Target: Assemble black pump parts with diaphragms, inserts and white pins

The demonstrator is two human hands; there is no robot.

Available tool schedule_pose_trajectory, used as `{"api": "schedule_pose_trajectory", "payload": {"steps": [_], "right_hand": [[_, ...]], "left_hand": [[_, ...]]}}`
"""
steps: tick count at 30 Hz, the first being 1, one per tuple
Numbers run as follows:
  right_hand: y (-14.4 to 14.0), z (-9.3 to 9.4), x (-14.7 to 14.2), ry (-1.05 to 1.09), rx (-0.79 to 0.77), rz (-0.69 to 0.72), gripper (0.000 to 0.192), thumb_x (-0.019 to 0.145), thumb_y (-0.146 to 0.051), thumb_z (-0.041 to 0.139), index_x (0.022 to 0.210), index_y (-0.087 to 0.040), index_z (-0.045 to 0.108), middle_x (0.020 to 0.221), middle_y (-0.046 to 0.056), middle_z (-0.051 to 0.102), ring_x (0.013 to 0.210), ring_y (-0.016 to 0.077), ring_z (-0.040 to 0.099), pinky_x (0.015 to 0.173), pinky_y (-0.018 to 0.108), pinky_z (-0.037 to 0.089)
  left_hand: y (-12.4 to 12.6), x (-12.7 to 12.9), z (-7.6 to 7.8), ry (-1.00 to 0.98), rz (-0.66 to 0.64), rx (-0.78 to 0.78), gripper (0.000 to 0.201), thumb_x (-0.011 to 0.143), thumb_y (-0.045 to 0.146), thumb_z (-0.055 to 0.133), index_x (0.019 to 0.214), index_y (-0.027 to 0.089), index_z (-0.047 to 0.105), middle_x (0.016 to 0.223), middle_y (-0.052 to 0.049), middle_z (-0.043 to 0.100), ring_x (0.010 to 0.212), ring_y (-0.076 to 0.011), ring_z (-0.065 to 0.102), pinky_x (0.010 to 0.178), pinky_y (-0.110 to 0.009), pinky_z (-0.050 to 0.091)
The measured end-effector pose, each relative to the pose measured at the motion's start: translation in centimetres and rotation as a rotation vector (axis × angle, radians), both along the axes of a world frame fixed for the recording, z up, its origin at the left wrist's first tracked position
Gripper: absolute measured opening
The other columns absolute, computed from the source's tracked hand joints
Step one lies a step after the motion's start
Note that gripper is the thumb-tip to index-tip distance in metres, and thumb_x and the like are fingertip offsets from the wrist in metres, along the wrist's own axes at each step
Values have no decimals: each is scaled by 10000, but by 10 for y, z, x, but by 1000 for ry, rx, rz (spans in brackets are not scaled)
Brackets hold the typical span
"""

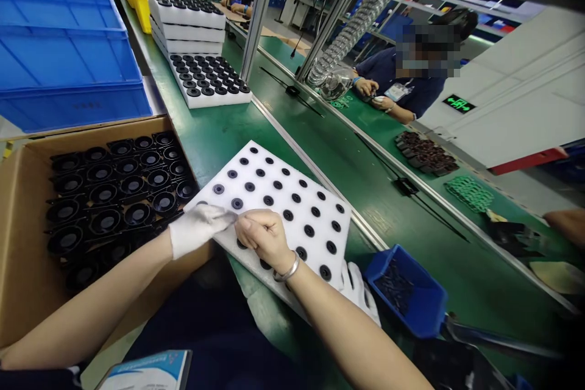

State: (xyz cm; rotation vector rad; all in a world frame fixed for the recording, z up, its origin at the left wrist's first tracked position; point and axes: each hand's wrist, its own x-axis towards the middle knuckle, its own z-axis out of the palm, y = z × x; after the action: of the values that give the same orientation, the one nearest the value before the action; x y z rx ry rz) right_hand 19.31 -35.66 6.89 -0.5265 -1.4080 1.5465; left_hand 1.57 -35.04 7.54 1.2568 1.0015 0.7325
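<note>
Head view: seated position at a green table (219, 134); both forearms are seen reaching in from the lower edge.
Left hand (201, 228): gloved in white; fingers are drawn together and pinched by the other hand at the tips; nothing else is seen held.
Right hand (262, 234): bare, a bangle at the wrist; fingers are curled closed on the glove fingertip of the left hand; both hands are met over the near edge of the tray.
White foam tray (274, 201): laid flat on the table just ahead of the body, tilted cornerwise; round pockets are seen in rows, a few near the left corner filled with small black round parts (236, 203); the rest appear as dark holes.
Handling, judged: tray is taken to be light, stiff enough to lift but easily dented or snapped; best held at two opposite edges and kept level; the small parts are taken to be light and hard, pinched at the rim.
Cardboard box (27, 244): at the left, packed with larger black round housings (132, 186).
Blue bin (411, 292): at the right, small dark pieces inside; a spare white glove (356, 292) is lying beside it.
Farther off: stacked filled trays (192, 30), blue crates (68, 55); a second person (402, 85) is at work across the line.
Hidden or unclear: near tray edge is covered by the hands; whether a part is held between the fingers cannot be told; bin contents are too small to identify; an object at the right margin is cut off.
</note>
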Motion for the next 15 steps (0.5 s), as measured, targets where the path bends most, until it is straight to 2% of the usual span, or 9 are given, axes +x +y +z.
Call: {"api": "schedule_pose_trajectory", "payload": {"steps": [3,5,7,11,15], "right_hand": [[3,0,3,-11,-72,167,543,948,-307,603,457,-181,407,446,-36,388,419,84,356,454,270,253],[3,-2,5,-19,-80,203,538,932,-306,623,451,-177,420,452,-32,396,427,85,367,456,271,251],[3,-4,4,-29,-79,198,536,925,-318,631,451,-176,428,456,-30,403,431,85,369,457,272,252],[3,6,1,-37,-81,149,556,934,-322,613,439,-180,402,433,-34,390,412,81,366,451,268,268],[8,43,5,105,-25,78,548,921,-247,597,428,-180,368,415,-34,380,387,74,359,424,248,272]], "left_hand": [[0,-13,3,-103,57,-179,224,853,336,642,922,150,745,581,33,434,469,-73,305,439,-224,215],[-1,-16,3,-193,65,-289,280,850,309,646,1060,141,724,606,34,452,444,-49,251,429,-213,157],[-3,-15,1,-288,63,-364,317,837,290,679,1113,135,700,651,14,518,437,-30,253,424,-197,144],[-2,-6,-5,-419,127,-430,273,825,330,733,1006,132,684,628,-2,574,393,-10,268,391,-163,133],[1,6,-5,-418,235,-443,246,840,351,737,836,113,673,584,-1,546,380,-4,295,364,-131,152]]}}
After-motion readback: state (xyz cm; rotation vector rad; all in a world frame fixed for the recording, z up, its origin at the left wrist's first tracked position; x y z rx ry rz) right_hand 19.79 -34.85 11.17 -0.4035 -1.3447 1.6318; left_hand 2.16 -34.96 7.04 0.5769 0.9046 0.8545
